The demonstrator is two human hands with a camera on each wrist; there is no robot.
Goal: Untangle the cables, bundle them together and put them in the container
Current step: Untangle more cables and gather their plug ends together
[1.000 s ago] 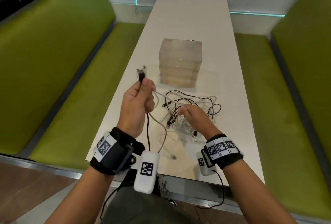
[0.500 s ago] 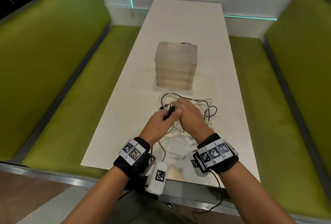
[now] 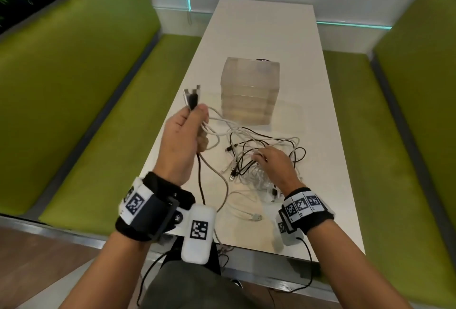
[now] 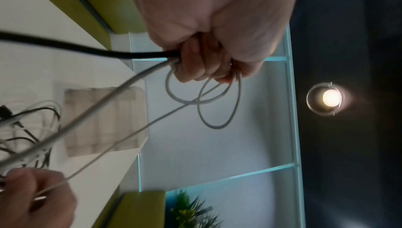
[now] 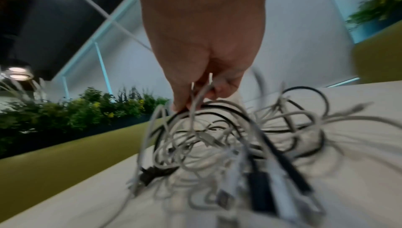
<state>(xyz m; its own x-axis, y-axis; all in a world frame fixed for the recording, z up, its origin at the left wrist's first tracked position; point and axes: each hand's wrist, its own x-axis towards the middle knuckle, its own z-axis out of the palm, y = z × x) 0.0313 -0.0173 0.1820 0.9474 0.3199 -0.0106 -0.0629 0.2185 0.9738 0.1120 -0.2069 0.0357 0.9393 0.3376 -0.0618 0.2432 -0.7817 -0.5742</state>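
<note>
A tangle of black and white cables lies on the white table in front of a frosted plastic container. My left hand is raised above the table's left edge and grips several cable ends, their plugs sticking up past the thumb. In the left wrist view its fingers curl round a black cable and white loops. My right hand rests low on the tangle, and its fingertips pinch white strands of the cable pile.
Green padded benches run along both sides of the narrow table, with the right bench close to the table's edge. A loose white plug lies near the front edge. A white wall with teal light strips closes the far end.
My left hand has lifted up and left, away from the pile, drawing several cable ends with it. My right hand stays down on the tangle.
</note>
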